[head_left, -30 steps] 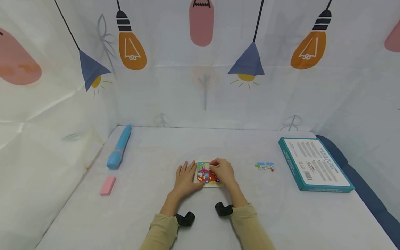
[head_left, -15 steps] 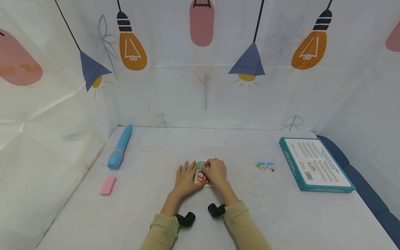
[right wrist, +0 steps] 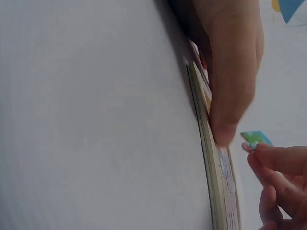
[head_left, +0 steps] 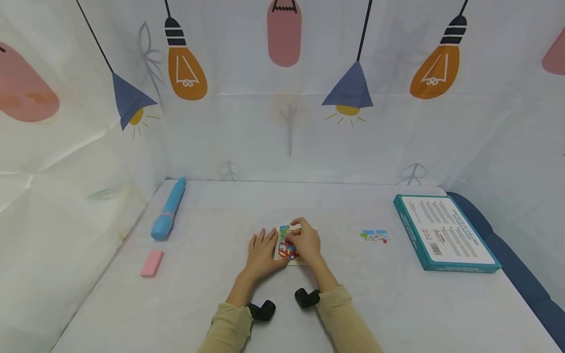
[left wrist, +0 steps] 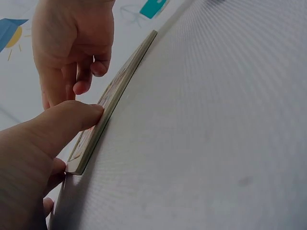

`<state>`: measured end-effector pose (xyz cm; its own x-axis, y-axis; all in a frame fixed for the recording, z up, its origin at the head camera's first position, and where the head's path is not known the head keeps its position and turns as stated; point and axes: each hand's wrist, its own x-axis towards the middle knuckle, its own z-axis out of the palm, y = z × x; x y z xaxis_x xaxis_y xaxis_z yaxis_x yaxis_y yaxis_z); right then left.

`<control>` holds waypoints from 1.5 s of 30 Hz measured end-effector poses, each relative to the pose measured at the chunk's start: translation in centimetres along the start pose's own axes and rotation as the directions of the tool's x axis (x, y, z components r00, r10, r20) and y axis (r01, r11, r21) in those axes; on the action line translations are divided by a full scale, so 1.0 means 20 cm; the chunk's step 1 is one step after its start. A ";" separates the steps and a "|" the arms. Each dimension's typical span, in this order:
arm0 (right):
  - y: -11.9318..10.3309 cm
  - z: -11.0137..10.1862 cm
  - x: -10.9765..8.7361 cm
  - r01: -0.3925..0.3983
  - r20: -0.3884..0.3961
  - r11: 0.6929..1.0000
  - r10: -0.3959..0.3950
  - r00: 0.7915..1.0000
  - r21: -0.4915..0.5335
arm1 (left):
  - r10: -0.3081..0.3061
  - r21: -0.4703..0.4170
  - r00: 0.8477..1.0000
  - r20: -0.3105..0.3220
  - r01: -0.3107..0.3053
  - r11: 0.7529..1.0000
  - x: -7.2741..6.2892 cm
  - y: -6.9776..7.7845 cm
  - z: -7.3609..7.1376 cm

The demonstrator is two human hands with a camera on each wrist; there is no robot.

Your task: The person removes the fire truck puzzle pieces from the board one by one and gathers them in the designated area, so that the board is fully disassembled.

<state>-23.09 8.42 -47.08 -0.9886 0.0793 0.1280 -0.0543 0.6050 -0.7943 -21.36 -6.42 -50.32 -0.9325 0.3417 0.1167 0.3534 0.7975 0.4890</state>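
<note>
A thin jigsaw puzzle board (head_left: 295,263) with a red vehicle picture lies on the table. Beside its left edge rests my left hand (head_left: 261,252), fingers spread; its thumb (left wrist: 79,115) presses on the board's near part. My right hand (head_left: 306,242) is over the board's right half and hides much of the picture. Its thumb and finger pinch a small green and blue puzzle piece (right wrist: 258,137), seen above the board surface in the right wrist view. To the right on the table lie a few more puzzle pieces (head_left: 375,235), blue, green and white.
A teal-edged box (head_left: 448,233) lies at the right, with a dark blue padded edge (head_left: 521,264) behind it. On the left are a blue microphone-shaped object (head_left: 168,211) and a pink block (head_left: 152,263). Printed fabric walls surround the white table (head_left: 220,206).
My right hand has moved left across the board, covering more of the vehicle, and its fingers have since shifted slightly. My left hand has stayed in place.
</note>
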 end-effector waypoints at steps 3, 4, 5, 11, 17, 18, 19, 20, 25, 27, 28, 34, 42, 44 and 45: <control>0.02 -0.03 0.00 -0.002 -0.008 0.999 0.003 1.000 0.049 | -0.007 -0.008 1.000 0.001 0.007 1.000 0.01 0.00 0.00; 0.03 -0.04 0.00 -0.007 -0.011 0.998 0.008 1.000 0.062 | -0.007 -0.010 1.000 -0.002 0.006 1.000 0.01 0.00 0.00; 0.04 -0.05 0.00 -0.016 -0.012 0.997 0.017 1.000 0.076 | -0.005 -0.014 1.000 -0.004 0.005 1.000 0.01 0.00 0.00; 0.09 -0.13 0.01 -0.103 0.002 0.978 0.104 0.995 0.181 | 0.003 -0.012 1.000 -0.008 -0.003 1.000 0.00 0.00 0.01; 0.16 -0.22 0.03 -0.188 -0.003 0.946 0.196 0.981 0.264 | 0.016 -0.022 1.000 -0.015 -0.016 1.000 -0.01 0.01 0.00; 0.16 -0.23 0.03 -0.196 -0.010 0.944 0.206 0.979 0.266 | 0.018 -0.029 1.000 -0.017 -0.018 0.999 -0.01 0.01 0.00; 0.17 -0.24 0.03 -0.200 -0.019 0.941 0.214 0.977 0.272 | 0.021 -0.031 1.000 -0.020 -0.021 0.999 -0.01 0.01 0.00; 0.18 -0.26 0.03 -0.204 -0.028 0.942 0.219 0.975 0.267 | 0.019 -0.033 1.000 -0.020 -0.019 0.999 -0.01 0.00 0.00; 0.23 -0.32 0.03 -0.208 -0.087 0.949 0.234 0.968 0.236 | 0.008 -0.017 1.000 -0.026 -0.008 1.000 -0.02 -0.01 0.01; 0.25 -0.34 0.03 -0.212 -0.108 0.954 0.238 0.965 0.214 | 0.003 -0.020 1.000 -0.030 -0.003 1.000 -0.02 -0.01 0.00; 0.27 -0.35 0.03 -0.219 -0.115 0.954 0.246 0.963 0.203 | 0.002 -0.021 1.000 -0.030 -0.002 1.000 -0.02 -0.01 0.00; 0.33 -0.43 0.02 -0.268 -0.156 0.953 0.288 0.945 0.138 | 0.009 -0.027 1.000 -0.023 -0.010 1.000 -0.02 0.00 -0.01; 0.39 -0.52 -0.01 -0.284 -0.211 0.956 0.292 0.933 0.065 | 0.010 -0.024 1.000 -0.020 -0.010 1.000 -0.02 0.00 -0.01; 0.41 -0.53 -0.01 -0.295 -0.238 0.955 0.293 0.926 0.026 | 0.013 -0.024 1.000 -0.017 -0.013 1.000 -0.01 0.01 -0.01; 0.41 -0.54 -0.01 -0.301 -0.249 0.954 0.292 0.923 0.005 | 0.014 -0.024 1.000 -0.015 -0.015 1.000 -0.01 0.01 -0.01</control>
<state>-21.79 21.97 -47.23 -0.8935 0.4478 0.0340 0.2447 0.5490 -0.7992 -21.10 -6.46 -50.13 -0.9284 0.3455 0.1365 0.3650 0.7800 0.5083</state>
